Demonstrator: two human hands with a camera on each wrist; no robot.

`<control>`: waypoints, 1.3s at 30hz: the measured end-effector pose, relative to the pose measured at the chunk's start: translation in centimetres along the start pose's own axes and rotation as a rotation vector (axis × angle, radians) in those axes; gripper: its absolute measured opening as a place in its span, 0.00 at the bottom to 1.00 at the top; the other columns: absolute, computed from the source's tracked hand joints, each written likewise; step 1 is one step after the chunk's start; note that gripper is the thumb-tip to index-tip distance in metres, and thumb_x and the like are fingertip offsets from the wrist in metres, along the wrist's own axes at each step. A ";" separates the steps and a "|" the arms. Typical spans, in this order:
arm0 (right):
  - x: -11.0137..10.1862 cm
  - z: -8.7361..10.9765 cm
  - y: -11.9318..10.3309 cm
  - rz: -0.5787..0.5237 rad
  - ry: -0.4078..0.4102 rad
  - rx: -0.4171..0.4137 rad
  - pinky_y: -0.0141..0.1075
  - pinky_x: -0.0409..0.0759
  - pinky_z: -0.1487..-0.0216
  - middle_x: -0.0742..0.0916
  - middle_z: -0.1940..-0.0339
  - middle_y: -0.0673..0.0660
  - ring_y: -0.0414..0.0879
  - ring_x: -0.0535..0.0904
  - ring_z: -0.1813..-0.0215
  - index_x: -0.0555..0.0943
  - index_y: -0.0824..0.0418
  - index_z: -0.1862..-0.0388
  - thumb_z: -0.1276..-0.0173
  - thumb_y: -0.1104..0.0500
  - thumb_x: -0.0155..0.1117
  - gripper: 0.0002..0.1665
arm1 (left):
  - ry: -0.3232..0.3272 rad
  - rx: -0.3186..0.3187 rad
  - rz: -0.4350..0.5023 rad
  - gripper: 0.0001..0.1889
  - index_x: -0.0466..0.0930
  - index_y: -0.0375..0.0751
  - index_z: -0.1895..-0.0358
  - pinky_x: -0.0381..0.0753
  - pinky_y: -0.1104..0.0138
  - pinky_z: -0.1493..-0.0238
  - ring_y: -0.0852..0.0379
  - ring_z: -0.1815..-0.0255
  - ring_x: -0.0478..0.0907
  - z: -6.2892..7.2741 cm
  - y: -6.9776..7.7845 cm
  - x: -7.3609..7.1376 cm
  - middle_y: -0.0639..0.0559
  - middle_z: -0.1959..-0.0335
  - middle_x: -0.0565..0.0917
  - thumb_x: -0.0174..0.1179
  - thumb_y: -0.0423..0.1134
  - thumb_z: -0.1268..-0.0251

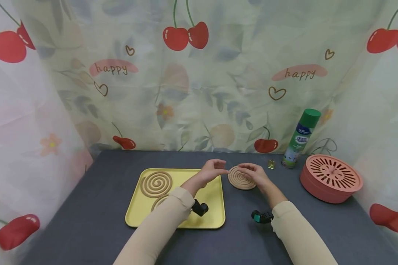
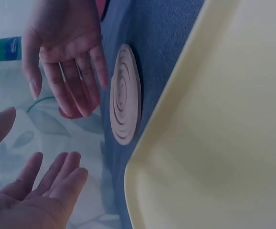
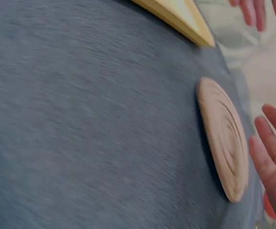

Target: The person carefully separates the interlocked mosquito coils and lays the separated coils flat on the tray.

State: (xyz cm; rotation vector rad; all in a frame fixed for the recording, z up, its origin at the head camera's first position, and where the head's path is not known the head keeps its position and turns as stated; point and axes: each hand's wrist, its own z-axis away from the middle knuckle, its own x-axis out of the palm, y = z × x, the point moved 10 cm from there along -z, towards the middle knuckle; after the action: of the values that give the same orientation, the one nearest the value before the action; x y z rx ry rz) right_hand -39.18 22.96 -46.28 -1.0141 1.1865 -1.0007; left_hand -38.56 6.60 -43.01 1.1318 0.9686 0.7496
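Note:
A brown mosquito coil [image 1: 241, 181], wound tight and thick like several layers, lies flat on the dark table just right of the tray. My left hand [image 1: 213, 171] hovers at its left, over the tray's far right corner, fingers loosely extended and holding nothing. On the coil's other side is my right hand [image 1: 254, 174], palm turned inward, also holding nothing. The left wrist view shows both palms facing each other above the coil [image 2: 124, 98]. In the yellow tray [image 1: 217, 213] lie a looser spiral coil [image 1: 143, 186] and another coil [image 1: 157, 202], partly hidden by my left sleeve.
A round pink-red box [image 1: 328, 189] with a slotted lid stands at the right. Behind it, near the curtain, are a green spray can [image 1: 300, 140] and a small gold-coloured piece [image 1: 271, 164]. Patterned curtains [image 1: 199, 92] enclose the table's back and sides.

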 end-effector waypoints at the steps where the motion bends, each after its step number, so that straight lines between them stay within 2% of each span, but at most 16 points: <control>1: -0.6 -0.1 0.2 0.000 0.020 0.014 0.48 0.68 0.35 0.77 0.40 0.62 0.52 0.73 0.39 0.70 0.69 0.37 0.34 0.50 0.60 0.32 | 0.004 0.002 -0.003 0.24 0.71 0.40 0.40 0.70 0.54 0.39 0.45 0.38 0.70 -0.1 0.1 0.2 0.38 0.40 0.73 0.62 0.37 0.40; 6: -3.1 -0.5 1.5 0.006 0.079 0.075 0.50 0.58 0.30 0.71 0.34 0.64 0.55 0.62 0.31 0.66 0.67 0.34 0.34 0.49 0.59 0.35 | 0.033 0.005 0.000 0.25 0.71 0.40 0.40 0.72 0.55 0.41 0.46 0.37 0.69 -0.3 0.7 1.2 0.40 0.40 0.73 0.63 0.37 0.42; 11: -4.1 -0.2 2.1 0.083 0.074 0.095 0.54 0.54 0.30 0.70 0.33 0.65 0.58 0.60 0.30 0.67 0.65 0.34 0.36 0.44 0.59 0.38 | 0.035 0.004 -0.012 0.27 0.69 0.39 0.38 0.70 0.55 0.38 0.44 0.33 0.65 -0.6 0.8 2.4 0.40 0.37 0.70 0.63 0.37 0.42; 15: -3.9 -0.1 2.1 0.133 0.042 0.110 0.56 0.53 0.30 0.68 0.31 0.66 0.60 0.58 0.29 0.65 0.64 0.32 0.36 0.42 0.58 0.40 | 0.028 0.006 -0.025 0.28 0.68 0.37 0.38 0.70 0.55 0.38 0.42 0.33 0.63 -1.0 0.7 3.6 0.37 0.35 0.67 0.64 0.36 0.43; 20: -3.5 -0.6 2.5 0.142 0.023 0.135 0.54 0.52 0.29 0.64 0.29 0.67 0.60 0.55 0.27 0.61 0.66 0.30 0.33 0.50 0.56 0.37 | 0.043 0.001 -0.050 0.30 0.66 0.35 0.37 0.69 0.53 0.38 0.42 0.33 0.63 -1.3 0.4 4.7 0.37 0.35 0.67 0.64 0.37 0.43; 30: -3.2 -0.9 3.3 0.193 -0.014 0.139 0.55 0.53 0.29 0.62 0.28 0.68 0.61 0.54 0.27 0.57 0.68 0.29 0.34 0.51 0.59 0.40 | 0.123 -0.017 -0.101 0.32 0.65 0.34 0.37 0.68 0.54 0.38 0.43 0.35 0.66 -2.1 -0.4 5.3 0.36 0.37 0.69 0.65 0.37 0.46; 34: -3.0 -0.8 3.6 0.233 -0.050 0.112 0.54 0.55 0.29 0.62 0.29 0.69 0.62 0.54 0.27 0.57 0.69 0.29 0.34 0.53 0.61 0.41 | 0.104 -0.066 -0.121 0.35 0.63 0.34 0.35 0.67 0.55 0.37 0.44 0.35 0.65 -2.2 -1.1 5.8 0.37 0.36 0.68 0.67 0.38 0.47; 39: -2.7 -0.4 3.3 0.291 -0.072 0.060 0.54 0.56 0.30 0.63 0.30 0.70 0.63 0.56 0.28 0.58 0.71 0.30 0.36 0.54 0.62 0.41 | 0.099 -0.127 -0.196 0.39 0.61 0.36 0.33 0.65 0.54 0.36 0.43 0.33 0.61 -2.2 -1.7 6.1 0.36 0.34 0.64 0.68 0.40 0.48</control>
State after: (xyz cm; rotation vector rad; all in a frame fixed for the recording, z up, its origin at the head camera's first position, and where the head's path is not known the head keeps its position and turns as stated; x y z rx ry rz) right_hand -39.61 26.29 -48.85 -0.7969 1.1970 -0.7595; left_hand -38.09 12.37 -46.37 0.8822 1.0825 0.7021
